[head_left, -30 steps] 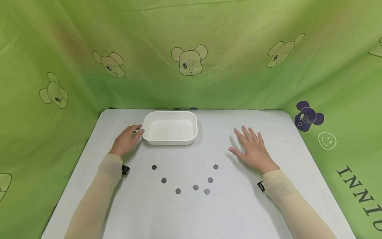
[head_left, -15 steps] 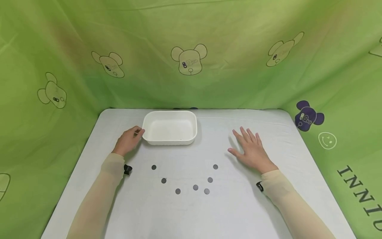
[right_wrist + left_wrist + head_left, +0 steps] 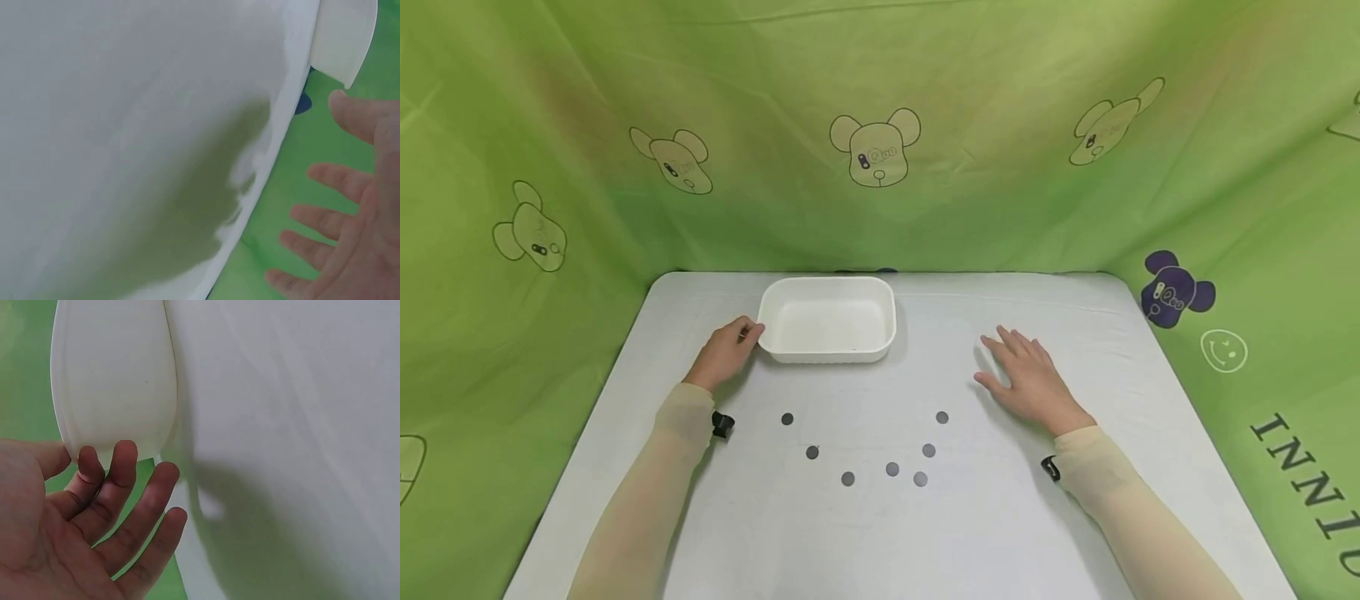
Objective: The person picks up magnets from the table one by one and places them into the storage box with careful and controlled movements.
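Seven small round grey discs lie in the lower middle of the frame in a rough, shallow bowl shape: three run down from the left, and four are grouped towards the right. One white container, rectangular with rounded corners, stands upright near the far edge of the table, just left of the frame's centre and above the discs. Two hands are in view, each with one pale sleeve and one black device at the wrist. The left hand, at centre left, pinches the container's left end between thumb and forefinger; in the left wrist view the rim passes between those two tips, while the other fingers fan out loosely below it. So the container lies directly to the right of that grip, touching it. The right hand, at centre right, holds nothing, its fingers extended and thumb spread, well apart from the container and from the discs. One green cloth rises behind the table, printed with four whole pale bear heads, one purple bear head and one winking smiley at the right
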The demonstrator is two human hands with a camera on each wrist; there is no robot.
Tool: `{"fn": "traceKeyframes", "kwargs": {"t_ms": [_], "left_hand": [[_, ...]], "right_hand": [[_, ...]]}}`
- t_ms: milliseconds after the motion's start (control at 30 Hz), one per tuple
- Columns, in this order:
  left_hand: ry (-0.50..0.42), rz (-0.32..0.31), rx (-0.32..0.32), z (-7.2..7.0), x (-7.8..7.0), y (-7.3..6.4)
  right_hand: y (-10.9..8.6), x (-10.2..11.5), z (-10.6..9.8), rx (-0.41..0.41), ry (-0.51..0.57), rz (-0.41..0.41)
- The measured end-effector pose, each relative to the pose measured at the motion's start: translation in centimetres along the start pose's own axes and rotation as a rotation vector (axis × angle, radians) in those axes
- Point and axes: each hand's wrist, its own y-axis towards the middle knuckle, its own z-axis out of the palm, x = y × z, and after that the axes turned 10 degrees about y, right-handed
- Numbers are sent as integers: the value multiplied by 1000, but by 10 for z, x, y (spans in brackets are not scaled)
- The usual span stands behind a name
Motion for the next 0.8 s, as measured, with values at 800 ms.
{"fn": "traceKeyframes", "kwargs": {"t_ms": [800], "left_hand": [[-59, 33, 50, 3, 6, 3]], "right_hand": [[-4, 29, 12, 29, 72, -139]]}}
